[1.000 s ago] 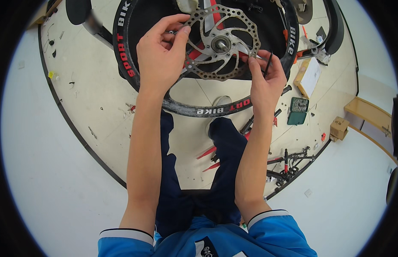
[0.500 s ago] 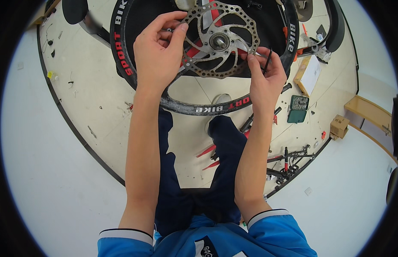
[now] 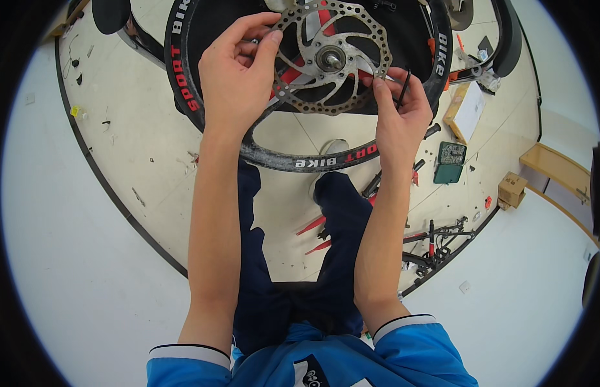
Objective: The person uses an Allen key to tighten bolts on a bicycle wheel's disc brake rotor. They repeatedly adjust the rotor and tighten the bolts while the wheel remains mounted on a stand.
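Observation:
A silver perforated brake disc (image 3: 377, 37) lies over the hub (image 3: 331, 59) of a black bicycle wheel (image 3: 306, 161) with red and white markings. My left hand (image 3: 238, 80) pinches the disc's upper left edge between thumb and forefinger. Its other fingers curl in, and a small shiny metal piece (image 3: 254, 41) shows among them. At the disc's lower right edge, my right hand (image 3: 403, 116) grips the rim with thumb and fingertips. A thin black rod-like tool (image 3: 404, 89), perhaps a hex key, sticks up from between its fingers. The hub's threaded axle end points up through the disc's centre.
The wheel rests on a black chair-like seat with a curved armrest (image 3: 504, 45) at the right. On the floor are a green case (image 3: 448, 173), a flat box (image 3: 464, 113), a bicycle frame (image 3: 435, 248) and scattered small parts. A cardboard box (image 3: 511, 189) stands by the wall.
The wheel, disc and both hands sit very slightly higher in the picture. Both grips on the disc look the same.

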`<state>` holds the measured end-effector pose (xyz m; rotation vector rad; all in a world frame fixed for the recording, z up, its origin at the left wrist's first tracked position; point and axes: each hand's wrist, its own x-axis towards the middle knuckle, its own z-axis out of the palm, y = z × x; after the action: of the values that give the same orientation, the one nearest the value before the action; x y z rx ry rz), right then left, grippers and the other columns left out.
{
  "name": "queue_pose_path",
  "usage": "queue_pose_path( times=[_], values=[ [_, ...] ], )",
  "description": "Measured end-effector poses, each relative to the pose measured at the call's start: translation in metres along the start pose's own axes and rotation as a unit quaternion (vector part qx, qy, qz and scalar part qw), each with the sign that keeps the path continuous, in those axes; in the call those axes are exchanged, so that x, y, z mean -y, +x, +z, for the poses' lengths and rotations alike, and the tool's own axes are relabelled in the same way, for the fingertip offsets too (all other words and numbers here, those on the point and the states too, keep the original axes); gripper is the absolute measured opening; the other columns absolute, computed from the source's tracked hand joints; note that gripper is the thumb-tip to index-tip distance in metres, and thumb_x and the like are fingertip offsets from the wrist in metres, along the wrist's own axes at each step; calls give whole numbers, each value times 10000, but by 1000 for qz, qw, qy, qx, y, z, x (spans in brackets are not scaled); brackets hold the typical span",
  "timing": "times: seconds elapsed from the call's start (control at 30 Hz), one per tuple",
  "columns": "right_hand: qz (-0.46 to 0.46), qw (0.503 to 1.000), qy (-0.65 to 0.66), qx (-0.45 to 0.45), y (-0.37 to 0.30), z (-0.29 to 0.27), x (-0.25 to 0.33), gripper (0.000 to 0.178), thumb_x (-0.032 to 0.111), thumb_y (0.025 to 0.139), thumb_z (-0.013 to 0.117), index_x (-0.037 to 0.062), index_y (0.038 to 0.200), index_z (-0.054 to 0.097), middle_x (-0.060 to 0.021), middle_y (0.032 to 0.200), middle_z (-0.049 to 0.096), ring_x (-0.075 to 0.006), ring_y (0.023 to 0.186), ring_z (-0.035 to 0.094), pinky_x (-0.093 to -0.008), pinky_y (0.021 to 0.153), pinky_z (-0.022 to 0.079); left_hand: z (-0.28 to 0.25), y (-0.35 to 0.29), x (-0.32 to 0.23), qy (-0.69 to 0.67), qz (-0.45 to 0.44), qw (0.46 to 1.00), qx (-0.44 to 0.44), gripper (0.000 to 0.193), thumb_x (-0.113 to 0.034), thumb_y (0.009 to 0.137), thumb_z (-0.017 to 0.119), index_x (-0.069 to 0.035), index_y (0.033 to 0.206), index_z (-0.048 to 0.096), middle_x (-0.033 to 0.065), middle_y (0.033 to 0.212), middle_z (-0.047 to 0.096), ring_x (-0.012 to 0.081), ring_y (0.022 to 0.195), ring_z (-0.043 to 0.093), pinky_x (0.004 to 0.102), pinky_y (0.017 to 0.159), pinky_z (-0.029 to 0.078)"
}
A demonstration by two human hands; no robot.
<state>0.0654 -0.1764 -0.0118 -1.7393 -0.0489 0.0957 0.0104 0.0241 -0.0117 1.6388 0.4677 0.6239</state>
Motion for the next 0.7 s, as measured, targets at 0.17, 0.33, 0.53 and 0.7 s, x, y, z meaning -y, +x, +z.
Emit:
queue_pose_path(
  times=[0.17, 0.33, 0.53, 0.7],
  values=[
    [0, 1000, -2, 1, 0, 0, 0, 215, 35, 930, 676, -24, 1123, 603, -51, 884, 743, 19, 578, 467, -168, 531, 351, 1, 0, 0, -2, 8, 1000, -1, 211, -54, 929, 695, -43, 1137, 732, 26, 909, 688, 36, 677, 573, 193, 574, 484],
    [1, 1000, -4, 0, 0, 2, 1, 211, 32, 931, 671, -27, 1121, 600, -59, 887, 749, 16, 570, 463, -169, 524, 347, 0, 1, 3, 1, 13, 1000, -4, 219, -59, 929, 696, -49, 1144, 734, 28, 918, 698, 35, 678, 576, 192, 582, 485],
    [-1, 1000, -1, 1, 0, 1, 0, 211, 32, 931, 671, -28, 1120, 598, -60, 882, 748, 17, 568, 464, -170, 524, 352, -1, 0, -1, 5, -5, 1000, 10, 240, -51, 950, 692, -29, 1187, 719, 20, 959, 683, 27, 744, 573, 171, 647, 474],
    [-1, 1000, 3, 2, 0, 1, 0, 216, 29, 929, 675, -29, 1122, 597, -54, 876, 743, 18, 573, 468, -169, 526, 355, -1, -1, -3, 2, -13, 1000, 15, 250, -47, 958, 694, -20, 1206, 711, 14, 974, 671, 22, 777, 570, 160, 677, 467]
  ],
)
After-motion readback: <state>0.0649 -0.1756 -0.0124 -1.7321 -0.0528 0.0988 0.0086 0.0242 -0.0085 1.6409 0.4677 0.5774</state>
